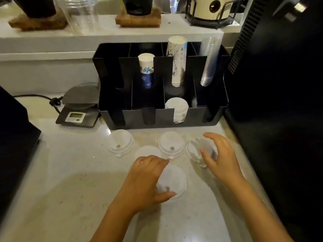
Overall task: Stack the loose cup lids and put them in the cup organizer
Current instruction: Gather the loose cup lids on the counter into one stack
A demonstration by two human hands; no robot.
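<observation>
Several translucent white cup lids lie on the counter in front of the black cup organizer (162,114). My left hand (146,180) grips the nearest lid (174,180) by its left rim, thumb below and fingers above. My right hand (220,158) curls around the rightmost lid (194,149), which looks blurred and tilted. Another lid (171,144) sits between them, one (121,143) lies farther left, and a flat one (148,151) is partly hidden by my left fingers. A short lid stack (176,109) stands in a front compartment of the organizer.
Paper cup stacks (176,60) and clear cups (208,62) fill the organizer's rear slots. A digital scale (78,109) with a cable sits to its left. A black machine (279,84) walls the right side, a dark box (14,133) the left. A raised shelf runs behind.
</observation>
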